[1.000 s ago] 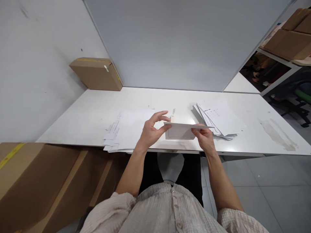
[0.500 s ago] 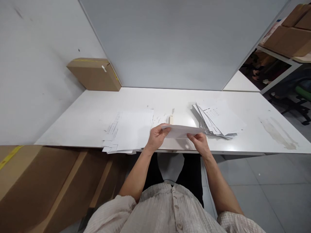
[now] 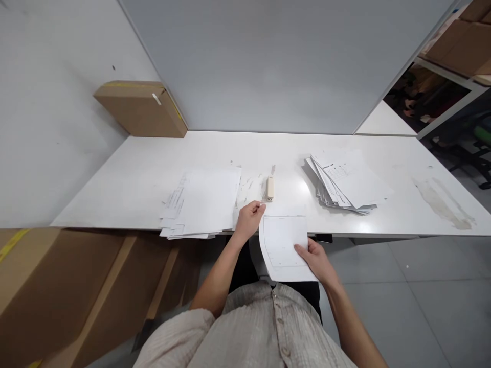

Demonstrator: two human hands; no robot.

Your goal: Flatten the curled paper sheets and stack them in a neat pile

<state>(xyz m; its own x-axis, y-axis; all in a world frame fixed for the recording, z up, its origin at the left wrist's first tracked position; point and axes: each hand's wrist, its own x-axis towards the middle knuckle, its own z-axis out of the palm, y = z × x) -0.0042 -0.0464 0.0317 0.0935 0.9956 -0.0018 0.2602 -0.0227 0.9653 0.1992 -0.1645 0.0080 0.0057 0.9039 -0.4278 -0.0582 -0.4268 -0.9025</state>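
Observation:
My right hand (image 3: pixel 318 259) grips the lower right side of a few printed paper sheets (image 3: pixel 284 240), thumb on top. The sheets tilt over the desk's front edge and show a thin printed frame. At their upper left corner, my left hand (image 3: pixel 250 220) is closed in a pinch on the paper. Just beyond the sheets lies a small cream stapler (image 3: pixel 270 188) on the desk. To the left spreads a loose stack of papers (image 3: pixel 209 199). On the right is a thicker, fanned pile of printed papers (image 3: pixel 345 179).
The white desk (image 3: pixel 153 163) backs onto a grey panel (image 3: pixel 261 66). A cardboard box (image 3: pixel 141 110) stands at its back left corner. Large cardboard boxes (image 3: pixel 76 291) sit below on the left. A dried stain (image 3: pixel 445 202) marks the desk's right end.
The sheets have swung from nearly edge-on to facing up, and now hang lower toward my body. My right hand has moved down; the stapler shows fully.

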